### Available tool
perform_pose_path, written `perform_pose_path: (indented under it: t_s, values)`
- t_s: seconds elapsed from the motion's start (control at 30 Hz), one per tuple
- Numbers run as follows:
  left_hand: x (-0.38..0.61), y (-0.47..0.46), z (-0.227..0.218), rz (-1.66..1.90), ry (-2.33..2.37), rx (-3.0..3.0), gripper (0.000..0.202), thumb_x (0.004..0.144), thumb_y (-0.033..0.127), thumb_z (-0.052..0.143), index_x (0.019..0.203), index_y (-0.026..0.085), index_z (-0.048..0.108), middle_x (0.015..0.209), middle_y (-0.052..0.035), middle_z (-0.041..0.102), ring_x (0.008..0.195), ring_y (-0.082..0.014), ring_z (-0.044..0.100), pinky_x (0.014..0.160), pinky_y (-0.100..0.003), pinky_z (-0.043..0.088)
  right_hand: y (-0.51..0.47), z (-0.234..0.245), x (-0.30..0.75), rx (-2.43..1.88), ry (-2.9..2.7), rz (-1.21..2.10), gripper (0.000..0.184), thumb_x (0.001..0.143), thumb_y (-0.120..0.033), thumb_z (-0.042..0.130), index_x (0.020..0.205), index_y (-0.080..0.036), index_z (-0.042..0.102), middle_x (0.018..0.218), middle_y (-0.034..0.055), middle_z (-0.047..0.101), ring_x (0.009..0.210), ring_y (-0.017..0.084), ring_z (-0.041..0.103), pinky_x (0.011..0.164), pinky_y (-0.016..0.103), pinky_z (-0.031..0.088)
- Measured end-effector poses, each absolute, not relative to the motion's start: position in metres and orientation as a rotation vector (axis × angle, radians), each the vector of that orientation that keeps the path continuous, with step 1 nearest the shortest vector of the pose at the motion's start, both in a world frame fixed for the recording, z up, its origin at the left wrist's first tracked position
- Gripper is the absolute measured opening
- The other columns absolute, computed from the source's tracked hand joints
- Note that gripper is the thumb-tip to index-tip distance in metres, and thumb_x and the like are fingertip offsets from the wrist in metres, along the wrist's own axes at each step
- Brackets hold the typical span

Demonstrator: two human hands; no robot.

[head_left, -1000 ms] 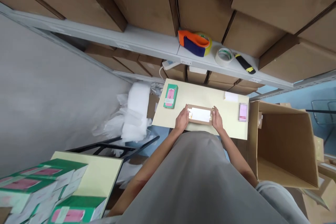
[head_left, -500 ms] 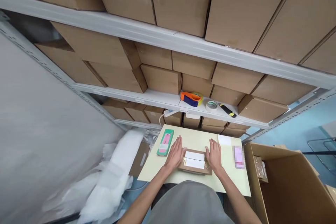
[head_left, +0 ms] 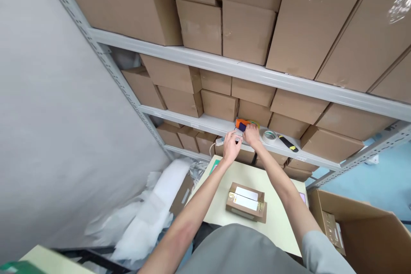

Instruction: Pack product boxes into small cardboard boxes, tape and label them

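Note:
My right hand (head_left: 251, 134) is at the middle shelf, its fingers closed around an orange and dark blue tape dispenser (head_left: 241, 125), partly hidden by the hand. Just left of it, my left hand (head_left: 231, 147) reaches up to the shelf's front edge, fingers loosely bent and apart, with nothing visible in it. Below both hands a small brown cardboard box (head_left: 246, 201) with white labels on top lies on the pale yellow table (head_left: 221, 192). A green package (head_left: 214, 166) is mostly covered by my left arm.
A roll of tape (head_left: 269, 137) and a black and yellow cutter (head_left: 288, 143) lie right of the dispenser. Stacked cartons (head_left: 218, 105) fill the shelves. A large open carton (head_left: 362, 222) stands at the right, white wrapping sheets (head_left: 160, 205) at the left.
Both hands have left the small box and moved up to the shelf. The right hand has taken hold of the tape dispenser. The view has tilted and shifted left.

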State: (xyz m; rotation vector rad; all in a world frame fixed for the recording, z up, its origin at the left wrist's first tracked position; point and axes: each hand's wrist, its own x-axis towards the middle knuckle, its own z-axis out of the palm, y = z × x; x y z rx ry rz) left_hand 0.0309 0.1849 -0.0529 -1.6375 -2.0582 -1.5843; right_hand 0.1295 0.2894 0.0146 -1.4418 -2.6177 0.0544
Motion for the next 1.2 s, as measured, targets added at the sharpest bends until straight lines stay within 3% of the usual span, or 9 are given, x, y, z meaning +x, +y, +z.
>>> perform_pose_path:
  t_s: [0.13, 0.27, 0.37, 0.47, 0.57, 0.73, 0.83, 0.97, 1.2]
  values:
    - [0.028, 0.162, -0.059, -1.618, -2.129, -1.607, 0.009, 0.097, 0.018, 0.078, 0.090, 0.024, 0.077, 0.134, -0.0135, 0.078, 0.128, -0.0343, 0.074, 0.115, -0.053, 0.061, 0.301, 0.012, 0.120, -1.569, -2.608, 0.117, 0.054, 0.106, -0.018, 0.060, 0.153, 0.008, 0.056, 0.152, 0.0397, 0.067, 0.147, 0.041, 0.063, 0.129, 0.050, 0.041]
    - [0.038, 0.141, -0.067, -1.641, -2.153, -1.674, 0.011, 0.096, 0.015, 0.077, 0.091, 0.024, 0.078, 0.132, -0.0117, 0.080, 0.127, -0.0333, 0.075, 0.116, -0.053, 0.060, 0.314, 0.013, 0.130, -1.549, -2.659, 0.199, 0.049, 0.110, -0.020, 0.059, 0.155, -0.001, 0.057, 0.146, 0.0324, 0.074, 0.139, 0.037, 0.071, 0.122, 0.044, 0.049]
    - [0.049, 0.122, -0.072, -1.693, -2.174, -1.681, 0.014, 0.094, 0.012, 0.075, 0.090, 0.025, 0.079, 0.128, -0.0107, 0.082, 0.122, -0.0322, 0.077, 0.114, -0.052, 0.061, 0.315, 0.006, 0.147, -1.493, -2.599, 0.310, 0.051, 0.113, -0.027, 0.057, 0.159, -0.007, 0.052, 0.146, 0.0290, 0.075, 0.135, 0.039, 0.074, 0.117, 0.048, 0.054]
    - [0.061, 0.091, -0.080, -1.827, -2.151, -1.642, 0.015, 0.096, 0.013, 0.073, 0.094, 0.026, 0.081, 0.124, -0.0088, 0.083, 0.119, -0.0296, 0.078, 0.112, -0.050, 0.062, 0.288, -0.021, 0.176, -1.247, -2.283, 0.655, 0.055, 0.111, -0.048, 0.063, 0.152, -0.012, 0.055, 0.137, 0.0248, 0.078, 0.127, 0.040, 0.075, 0.116, 0.057, 0.057]
    - [0.074, 0.052, -0.087, -1.988, -2.136, -1.596, 0.017, 0.096, 0.013, 0.070, 0.098, 0.026, 0.081, 0.121, -0.0069, 0.084, 0.119, -0.0266, 0.079, 0.114, -0.048, 0.061, 0.229, -0.058, 0.213, -0.936, -1.929, 1.134, 0.065, 0.100, -0.073, 0.074, 0.137, -0.021, 0.062, 0.130, 0.0166, 0.079, 0.122, 0.035, 0.075, 0.115, 0.054, 0.059]
    - [0.098, 0.000, -0.099, -2.150, -2.238, -1.577, 0.011, 0.098, 0.017, 0.071, 0.095, 0.025, 0.078, 0.109, -0.0051, 0.084, 0.109, -0.0233, 0.080, 0.107, -0.043, 0.064, 0.113, -0.097, 0.260, -0.909, -1.600, 1.663, 0.071, 0.092, -0.077, 0.084, 0.139, -0.025, 0.066, 0.131, 0.0109, 0.081, 0.126, 0.031, 0.075, 0.120, 0.049, 0.059]
    - [0.113, -0.020, -0.105, -2.164, -2.278, -1.633, 0.013, 0.100, 0.016, 0.069, 0.101, 0.024, 0.080, 0.104, -0.0044, 0.082, 0.103, -0.0213, 0.080, 0.100, -0.039, 0.066, 0.071, -0.110, 0.270, -0.997, -1.530, 1.735, 0.077, 0.091, -0.080, 0.083, 0.143, -0.026, 0.065, 0.134, 0.0109, 0.080, 0.127, 0.031, 0.075, 0.122, 0.049, 0.059]
    - [0.126, -0.036, -0.109, -2.103, -2.345, -1.722, 0.020, 0.103, 0.025, 0.073, 0.121, 0.023, 0.081, 0.113, -0.0066, 0.081, 0.098, -0.0202, 0.079, 0.092, -0.037, 0.068, 0.048, -0.121, 0.274, -1.069, -1.524, 1.669, 0.084, 0.090, -0.084, 0.080, 0.148, -0.026, 0.062, 0.141, 0.0132, 0.077, 0.130, 0.031, 0.074, 0.125, 0.051, 0.057]
    - [0.125, -0.042, -0.113, -2.048, -2.415, -1.874, 0.020, 0.110, 0.034, 0.068, 0.126, 0.024, 0.076, 0.118, -0.0083, 0.080, 0.104, -0.0216, 0.079, 0.096, -0.039, 0.068, 0.035, -0.125, 0.271, -1.100, -1.581, 1.577, 0.074, 0.100, -0.083, 0.068, 0.147, -0.026, 0.062, 0.139, 0.0141, 0.077, 0.135, 0.031, 0.072, 0.123, 0.051, 0.058]
